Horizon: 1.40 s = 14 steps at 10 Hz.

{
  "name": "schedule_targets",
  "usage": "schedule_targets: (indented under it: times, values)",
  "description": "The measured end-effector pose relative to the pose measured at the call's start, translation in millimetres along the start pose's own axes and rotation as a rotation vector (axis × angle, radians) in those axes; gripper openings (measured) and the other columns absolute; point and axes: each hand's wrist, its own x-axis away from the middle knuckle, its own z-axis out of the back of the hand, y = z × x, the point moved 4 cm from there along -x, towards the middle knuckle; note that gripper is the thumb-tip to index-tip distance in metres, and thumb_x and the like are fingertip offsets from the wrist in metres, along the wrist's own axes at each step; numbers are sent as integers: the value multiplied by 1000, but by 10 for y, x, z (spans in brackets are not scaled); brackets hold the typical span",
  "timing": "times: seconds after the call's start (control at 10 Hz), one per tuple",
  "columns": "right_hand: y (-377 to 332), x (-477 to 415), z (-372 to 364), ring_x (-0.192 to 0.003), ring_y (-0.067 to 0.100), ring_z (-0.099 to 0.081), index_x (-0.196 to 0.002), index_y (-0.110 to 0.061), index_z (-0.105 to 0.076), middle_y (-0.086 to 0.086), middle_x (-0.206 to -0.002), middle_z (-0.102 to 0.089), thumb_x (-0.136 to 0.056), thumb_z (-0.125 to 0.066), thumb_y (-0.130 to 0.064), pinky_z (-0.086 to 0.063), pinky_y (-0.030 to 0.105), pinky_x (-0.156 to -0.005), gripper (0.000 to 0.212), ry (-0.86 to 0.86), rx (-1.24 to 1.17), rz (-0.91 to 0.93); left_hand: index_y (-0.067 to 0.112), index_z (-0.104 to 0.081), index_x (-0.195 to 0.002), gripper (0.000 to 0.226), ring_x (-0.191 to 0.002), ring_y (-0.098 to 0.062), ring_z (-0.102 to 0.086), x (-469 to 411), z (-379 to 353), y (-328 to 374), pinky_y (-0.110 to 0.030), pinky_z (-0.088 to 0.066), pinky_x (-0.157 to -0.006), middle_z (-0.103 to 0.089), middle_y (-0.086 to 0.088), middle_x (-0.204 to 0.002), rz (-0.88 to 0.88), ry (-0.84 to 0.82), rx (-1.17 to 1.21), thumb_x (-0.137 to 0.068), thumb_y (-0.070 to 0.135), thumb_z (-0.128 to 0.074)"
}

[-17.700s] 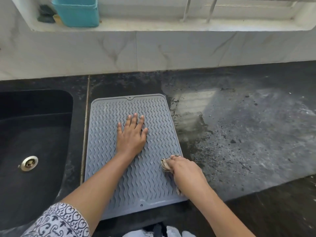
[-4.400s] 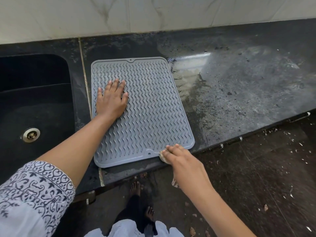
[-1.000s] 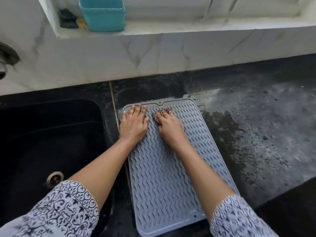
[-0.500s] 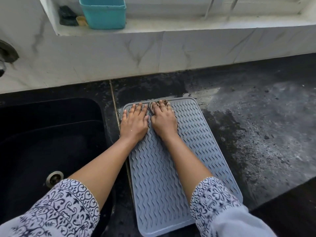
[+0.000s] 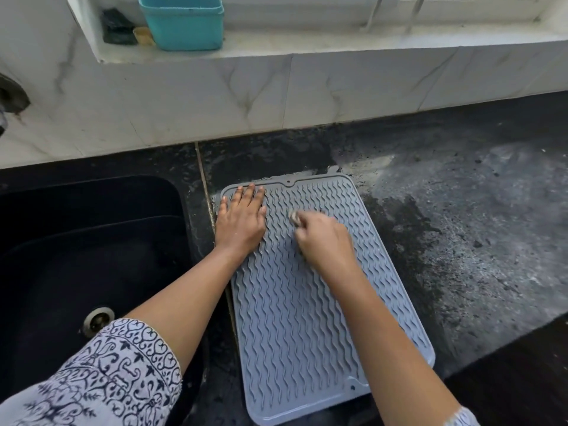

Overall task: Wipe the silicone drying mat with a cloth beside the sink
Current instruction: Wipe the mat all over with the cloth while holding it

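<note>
A grey silicone drying mat [image 5: 295, 327] with wavy ridges lies on the dark counter just right of the sink. My left hand [image 5: 241, 221] rests flat on the mat's far left corner, fingers spread. My right hand [image 5: 324, 239] is closed on a small bunched cloth [image 5: 293, 216], pressed onto the mat's upper middle. Only a pale edge of the cloth shows past my fingers, and the hand is blurred by motion.
A black sink [image 5: 92, 256] with a metal drain [image 5: 99, 319] lies to the left. The dark counter [image 5: 461, 241] at right is wet and speckled. Behind is a marble-tiled wall [image 5: 276, 96] with a ledge holding a teal tub [image 5: 184, 23]. The counter's front edge runs at lower right.
My right hand with the cloth has slid back from the mat's far edge towards me and to the right. My left hand stays flat at the far left corner.
</note>
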Motion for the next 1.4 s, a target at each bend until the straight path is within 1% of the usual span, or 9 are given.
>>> schedule_targets:
  times: [0.1, 0.2, 0.5, 0.6, 0.7, 0.8, 0.9, 1.3, 1.4]
  values:
    - [-98, -476, -277, -132, 29, -35, -137, -18, -43, 7, -144, -44, -93, -41, -25, -31, 39, -106, 45, 69, -41, 16, 28, -21, -150, 51, -147, -15, -10, -3, 6, 1, -41, -2, -117, -16, 6, -159, 2, 2, -3, -100, 36, -26]
    - [-61, -564, -580, -142, 34, -17, -144, -17, -31, 10, -153, -29, -93, -41, -28, -18, 44, -114, 54, 46, 49, 39, 28, -23, -150, 51, -147, -16, -12, -8, 7, -8, -42, -4, -117, -18, 5, -159, 2, 11, -3, -100, 36, -27]
    - [209, 619, -385, -124, 27, -45, -132, -12, -48, 8, -137, -51, -94, -42, -16, -44, 36, -96, 39, -154, 195, 46, 28, -20, -150, 51, -147, -16, -11, -9, -6, -1, -42, -4, -118, -17, 5, -159, 5, -1, -22, -100, 36, -25]
    - [229, 735, -86, -84, 24, -59, -103, -14, -64, 6, -98, -67, -89, -44, -20, -41, 32, -61, 24, -234, 166, -4, 28, -20, -150, 51, -147, -16, -11, -14, -7, -3, -42, -4, -118, -17, 5, -159, 4, -2, -24, -100, 36, -24]
    - [152, 472, 42, -77, 17, -53, -111, -17, -60, 2, -95, -62, -94, -41, -23, -36, 23, -58, 26, -62, 30, -55, 28, -20, -150, 51, -147, -16, -11, -10, -10, 2, -42, -4, -117, -17, 5, -159, 4, -2, -21, -100, 36, -25]
    - [93, 96, -317, -136, 27, -30, -144, -23, -32, 3, -151, -33, -95, -38, -31, -23, 44, -111, 49, -44, 12, -25, 28, -21, -150, 51, -147, -16, -11, -12, -9, -4, -42, -4, -117, -17, 5, -159, 1, 11, -17, -100, 37, -25]
    - [152, -56, -616, -144, 31, -6, -149, -25, -19, 0, -158, -14, -96, -37, -34, -9, 46, -115, 56, -40, 23, -11, 28, -22, -150, 51, -147, -16, -12, -17, -18, -7, -42, -4, -117, -17, 5, -159, 7, 20, -26, -100, 37, -25]
    - [327, 1073, -238, -112, 22, -56, -130, -17, -50, 4, -129, -57, -93, -44, -13, -47, 35, -95, 37, -235, 51, -11, 27, -24, -150, 50, -147, -16, -13, -11, -16, 1, -43, -4, -117, -19, 4, -159, 0, 5, -23, -100, 36, -26]
    - [301, 785, -87, -103, 19, -60, -130, -20, -51, 5, -121, -62, -95, -46, -13, -50, 30, -89, 36, -89, -144, -88, 27, -24, -150, 51, -147, -16, -12, -8, -9, 2, -43, -4, -117, -19, 4, -159, 0, 3, -18, -100, 36, -26]
